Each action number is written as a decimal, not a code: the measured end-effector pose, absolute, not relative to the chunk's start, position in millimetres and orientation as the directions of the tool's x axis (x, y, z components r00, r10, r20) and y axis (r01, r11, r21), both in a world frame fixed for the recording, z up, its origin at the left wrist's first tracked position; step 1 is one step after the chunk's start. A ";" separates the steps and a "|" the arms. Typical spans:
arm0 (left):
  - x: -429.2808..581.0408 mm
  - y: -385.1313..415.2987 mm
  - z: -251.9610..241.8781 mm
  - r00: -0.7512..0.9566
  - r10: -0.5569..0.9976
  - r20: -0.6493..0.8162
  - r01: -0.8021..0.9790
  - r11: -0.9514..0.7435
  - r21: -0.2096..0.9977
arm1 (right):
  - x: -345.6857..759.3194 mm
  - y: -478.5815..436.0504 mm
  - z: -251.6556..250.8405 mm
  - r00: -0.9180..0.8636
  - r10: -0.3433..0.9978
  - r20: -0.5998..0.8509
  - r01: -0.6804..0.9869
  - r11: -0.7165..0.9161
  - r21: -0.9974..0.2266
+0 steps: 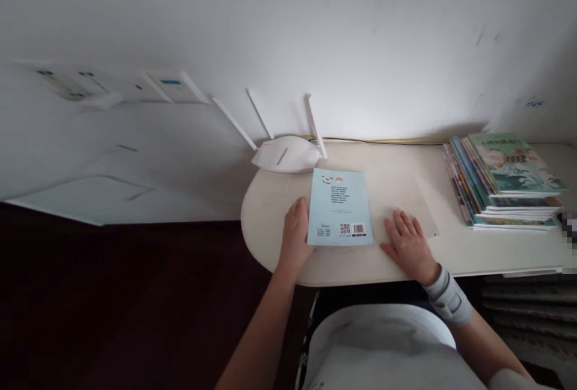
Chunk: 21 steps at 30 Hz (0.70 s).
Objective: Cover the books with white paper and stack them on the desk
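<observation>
A light blue book (pixel 340 207) with printed text, a QR code and a barcode faces up in front of me, over the left part of the white table. Along its left edge my left hand (pixel 296 234) is closed, gripping the side near the lower corner; part of the fingers is hidden. To the right of the book, my right hand (pixel 409 247) lies palm down with its fingers apart, holding nothing. Beneath and beyond those fingers is a thin clear plastic sheet (pixel 426 213), faint against the tabletop. A grey band wraps my right wrist.
A white router (pixel 288 154) with upright antennas stands behind the book, near the wall. Stacked books (pixel 514 164) sit on the right part of the white table (pixel 265 216), whose left end is rounded. Cables (pixel 383 140) run along the back edge. Wall sockets (pixel 135 86) are at left.
</observation>
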State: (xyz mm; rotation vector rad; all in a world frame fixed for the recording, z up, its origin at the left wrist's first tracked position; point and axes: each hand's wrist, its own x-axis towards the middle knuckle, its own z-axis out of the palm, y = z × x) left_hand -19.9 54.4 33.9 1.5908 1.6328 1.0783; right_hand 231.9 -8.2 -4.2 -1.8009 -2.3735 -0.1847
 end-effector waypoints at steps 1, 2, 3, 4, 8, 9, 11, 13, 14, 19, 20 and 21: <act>-18.6 51.7 36.6 -0.068 0.988 0.138 0.556 -0.078 0.828 | 231.6 -8.3 -4.0 -0.264 0.944 0.197 0.963 0.268 0.004; -14.6 48.8 40.2 -0.029 0.988 0.150 0.575 -0.106 0.811 | 231.2 -8.5 -3.9 -0.264 0.945 0.196 0.963 0.268 0.003; -7.6 46.1 44.1 0.023 0.986 0.164 0.546 -0.150 0.824 | 230.8 -8.7 -3.7 -0.262 0.945 0.196 0.963 0.268 -0.001; 2.4 43.5 47.8 0.095 0.976 0.198 0.506 -0.218 0.835 | 230.5 -8.9 -3.7 -0.260 0.945 0.198 0.964 0.267 -0.007; 58.0 37.7 51.9 0.413 0.773 0.482 0.473 -0.634 0.612 | 234.4 -8.8 -4.2 -0.248 0.941 0.231 0.962 0.267 -0.054; 71.3 37.6 49.6 0.452 0.737 0.502 0.515 -0.675 0.528 | 237.7 -8.4 -4.6 -0.232 0.941 0.248 0.965 0.255 -0.065; 92.4 38.0 42.6 0.535 0.703 0.468 0.582 -0.708 0.399 | 246.8 -7.6 -5.8 -0.164 0.945 0.282 0.979 0.192 -0.073; 105.4 38.2 34.4 0.618 0.690 0.377 0.611 -0.723 0.322 | 257.7 -6.8 -7.5 -0.086 0.950 0.301 0.992 0.110 -0.063; 109.4 37.7 30.4 0.647 0.690 0.323 0.623 -0.723 0.298 | 262.7 -6.5 -8.4 -0.061 0.953 0.297 0.995 0.082 -0.056; 117.8 31.5 16.2 0.571 0.802 0.175 0.765 -0.597 0.241 | 274.4 -5.5 -11.3 -0.030 0.972 0.231 0.997 0.044 -0.058; 118.0 30.6 14.8 0.545 0.820 0.174 0.784 -0.573 0.241 | 274.7 -5.1 -11.6 -0.024 0.973 0.230 0.997 0.040 -0.064; 117.8 30.1 13.8 0.525 0.832 0.180 0.796 -0.555 0.241 | 274.7 -4.7 -11.8 -0.021 0.972 0.233 0.997 0.039 -0.070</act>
